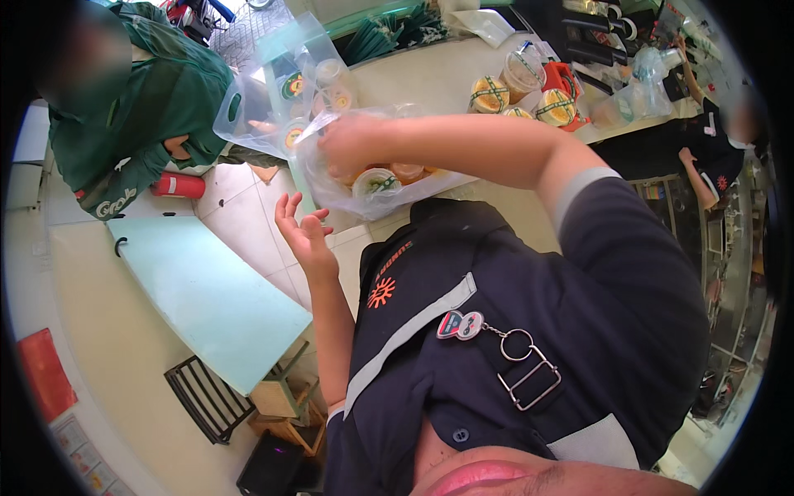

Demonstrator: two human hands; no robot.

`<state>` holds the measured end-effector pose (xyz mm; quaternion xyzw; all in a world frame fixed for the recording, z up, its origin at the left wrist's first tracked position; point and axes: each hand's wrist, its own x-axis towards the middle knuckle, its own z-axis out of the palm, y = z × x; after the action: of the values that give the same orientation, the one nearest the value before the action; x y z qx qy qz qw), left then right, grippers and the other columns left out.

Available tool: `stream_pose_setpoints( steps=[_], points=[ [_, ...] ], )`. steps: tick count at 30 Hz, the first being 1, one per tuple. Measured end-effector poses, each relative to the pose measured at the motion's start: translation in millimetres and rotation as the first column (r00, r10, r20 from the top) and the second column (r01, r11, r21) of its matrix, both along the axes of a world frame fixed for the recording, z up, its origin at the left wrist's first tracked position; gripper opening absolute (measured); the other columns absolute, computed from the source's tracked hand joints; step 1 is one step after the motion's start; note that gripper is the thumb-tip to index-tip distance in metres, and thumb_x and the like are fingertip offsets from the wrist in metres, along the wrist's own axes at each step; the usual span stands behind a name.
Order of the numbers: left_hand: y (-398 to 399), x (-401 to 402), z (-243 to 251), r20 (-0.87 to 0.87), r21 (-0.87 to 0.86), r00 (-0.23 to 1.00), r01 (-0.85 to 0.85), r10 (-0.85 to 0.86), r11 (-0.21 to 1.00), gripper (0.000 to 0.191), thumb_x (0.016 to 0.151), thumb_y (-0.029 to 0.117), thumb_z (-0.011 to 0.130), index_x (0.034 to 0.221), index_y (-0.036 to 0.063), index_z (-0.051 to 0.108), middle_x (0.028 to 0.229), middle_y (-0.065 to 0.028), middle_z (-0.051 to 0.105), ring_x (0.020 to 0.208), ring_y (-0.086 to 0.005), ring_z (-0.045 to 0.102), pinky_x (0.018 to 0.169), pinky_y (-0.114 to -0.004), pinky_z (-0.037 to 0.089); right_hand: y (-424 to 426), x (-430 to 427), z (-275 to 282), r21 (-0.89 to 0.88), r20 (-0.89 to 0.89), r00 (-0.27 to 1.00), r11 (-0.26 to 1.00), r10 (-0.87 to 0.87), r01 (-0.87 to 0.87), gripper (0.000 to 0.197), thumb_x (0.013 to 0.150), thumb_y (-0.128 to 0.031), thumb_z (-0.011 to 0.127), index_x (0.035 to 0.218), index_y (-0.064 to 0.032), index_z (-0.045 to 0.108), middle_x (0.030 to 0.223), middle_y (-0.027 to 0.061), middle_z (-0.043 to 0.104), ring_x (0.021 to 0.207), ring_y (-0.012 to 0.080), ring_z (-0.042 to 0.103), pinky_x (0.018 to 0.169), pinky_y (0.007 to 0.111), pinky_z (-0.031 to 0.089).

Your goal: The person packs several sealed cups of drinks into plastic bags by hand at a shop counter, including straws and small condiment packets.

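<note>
My right hand (350, 146) is closed at the top of a clear plastic bag (397, 204); its fingertips are hidden. A white paper slip (315, 127) sticks up beside it. Inside the bag are lidded cups, one a clear cup with green tape (375, 183). My left hand (308, 232) is raised just below the bag, fingers apart and holding nothing. Against the first bag stands another clear plastic bag (248, 124) with cut-out handles, holding several lidded cups (329, 71).
Taped drink cups (490, 94) stand on the counter (428, 71) by a red holder (561, 80). A person in a green jacket (167, 80) is across at left; a co-worker (713, 139) is at far right. A pale blue tabletop (211, 291) lies at lower left.
</note>
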<state>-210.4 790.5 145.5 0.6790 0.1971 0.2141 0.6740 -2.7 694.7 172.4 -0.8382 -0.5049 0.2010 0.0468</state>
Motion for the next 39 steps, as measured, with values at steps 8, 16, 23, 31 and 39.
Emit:
stream_pose_setpoints(
  steps=[8, 16, 23, 31, 39],
  points=[
    [-28, 37, 70, -0.669, 0.629, 0.709, 0.379, 0.224, 0.679, 0.044, 0.096, 0.026, 0.057, 0.135, 0.0044, 0.053, 0.098, -0.0247, 0.072, 0.090, -0.0447, 0.067, 0.084, -0.048, 0.051, -135, 50, 21, -0.369, 0.179, 0.970, 0.903, -0.162, 0.219, 0.024, 0.087, -0.023, 0.069, 0.101, -0.0050, 0.073, 0.109, 0.0147, 0.071, 0.101, 0.0341, 0.069, 0.083, 0.047, 0.055],
    [-6, 39, 70, -0.368, 0.441, 0.927, 0.108, 0.069, 0.891, 0.026, 0.103, 0.019, 0.054, 0.105, -0.0034, 0.067, 0.067, 0.0033, 0.048, 0.061, -0.0052, 0.041, 0.056, -0.024, 0.035, -138, 129, 23, 0.094, 0.063, 0.942, 0.942, -0.330, 0.323, 0.023, 0.092, -0.026, 0.064, 0.100, -0.0066, 0.073, 0.101, 0.0182, 0.071, 0.097, 0.0376, 0.067, 0.081, 0.046, 0.055],
    [-13, 28, 91, -0.386, 0.312, 0.913, -0.006, 0.132, 0.950, 0.027, 0.104, 0.019, 0.053, 0.106, -0.0047, 0.067, 0.062, 0.0072, 0.039, 0.053, -0.0021, 0.031, 0.049, -0.023, 0.024, -147, 124, 59, 0.168, 0.008, 0.955, 0.942, -0.297, 0.291, 0.024, 0.093, -0.027, 0.062, 0.095, -0.0049, 0.072, 0.091, 0.0166, 0.070, 0.088, 0.0378, 0.066, 0.075, 0.047, 0.052],
    [15, 10, 54, -0.407, 0.148, 0.909, -0.031, 0.090, 0.989, 0.036, 0.107, 0.028, 0.047, 0.114, -0.0026, 0.064, 0.067, 0.0055, 0.044, 0.057, -0.0048, 0.037, 0.053, -0.023, 0.032, -166, 146, 34, 0.191, -0.515, 0.814, 0.890, -0.268, 0.414, 0.030, 0.095, -0.031, 0.061, 0.098, -0.0025, 0.071, 0.088, 0.0086, 0.070, 0.082, 0.0266, 0.064, 0.074, 0.038, 0.048],
    [8, 0, -183, -0.080, -0.044, 0.986, -0.152, 0.148, 0.987, 0.047, 0.105, 0.028, 0.043, 0.142, -0.0014, 0.047, 0.140, -0.0144, 0.054, 0.126, -0.0242, 0.053, 0.104, -0.039, 0.043, -166, 78, -120, -0.159, -0.977, -0.160, -0.016, -0.144, 0.987, 0.053, 0.104, -0.044, 0.041, 0.140, -0.0072, 0.054, 0.140, 0.0096, 0.056, 0.120, 0.0225, 0.054, 0.108, 0.037, 0.034]
  ],
)
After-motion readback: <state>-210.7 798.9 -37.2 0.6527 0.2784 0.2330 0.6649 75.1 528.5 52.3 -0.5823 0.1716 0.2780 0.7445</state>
